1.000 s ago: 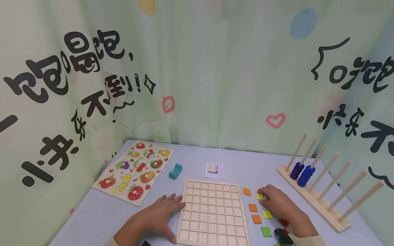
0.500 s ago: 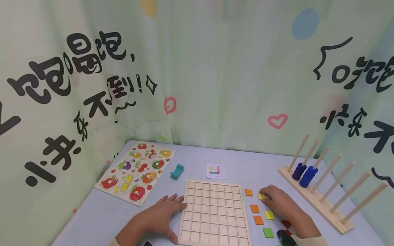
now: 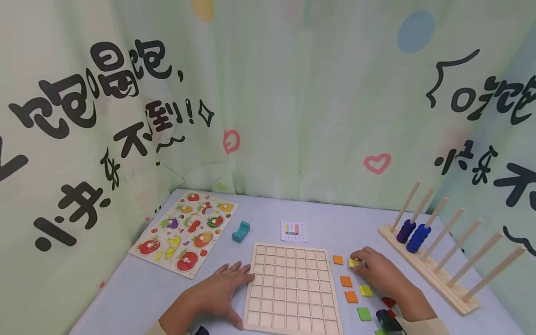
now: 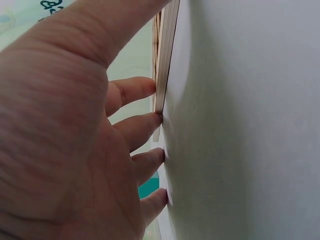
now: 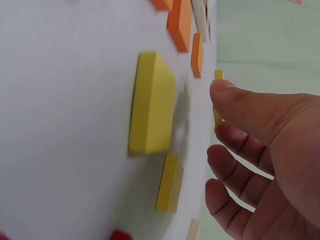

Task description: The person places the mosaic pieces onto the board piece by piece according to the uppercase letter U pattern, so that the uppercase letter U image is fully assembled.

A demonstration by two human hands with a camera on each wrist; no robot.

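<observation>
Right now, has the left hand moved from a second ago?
No. In the head view, the left hand shows no clear shift along the left edge of the board.

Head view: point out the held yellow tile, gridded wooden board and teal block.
Held yellow tile (image 3: 353, 263), head view: its uncovered part.
Gridded wooden board (image 3: 292, 288), head view: middle of its grid.
Teal block (image 3: 240, 233), head view: its middle.

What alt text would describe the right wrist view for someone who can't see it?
A person's right hand holds a small yellow tile in its fingers, above a pale table. Two more yellow tiles lie on the table in the foreground, with orange tiles near the picture's top edge and a light green curtain behind.
</observation>
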